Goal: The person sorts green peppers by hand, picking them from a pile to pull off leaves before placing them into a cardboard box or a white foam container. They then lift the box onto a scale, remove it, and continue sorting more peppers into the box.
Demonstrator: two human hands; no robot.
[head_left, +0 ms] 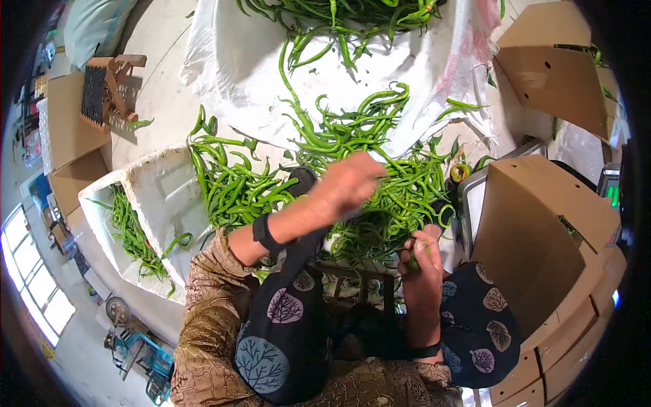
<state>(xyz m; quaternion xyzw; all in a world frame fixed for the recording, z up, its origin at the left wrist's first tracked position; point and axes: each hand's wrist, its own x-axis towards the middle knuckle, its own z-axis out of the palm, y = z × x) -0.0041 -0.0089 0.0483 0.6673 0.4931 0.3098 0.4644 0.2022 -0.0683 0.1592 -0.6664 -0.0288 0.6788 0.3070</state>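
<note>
Long green chili peppers lie heaped in front of me, spilling out from a white woven sack. My left hand is over the heap, smeared by motion, so its fingers and anything in them cannot be made out. Low at the right edge of the heap, my right hand is closed with its fingers curled, and a bit of green pepper shows between them. A second bunch of chili peppers lies left of my left forearm.
The white sack spreads across the floor ahead. A white foam box with peppers stands at left. At right are an open cardboard box and a scale display; another carton lies farther off. A wooden stool is at upper left.
</note>
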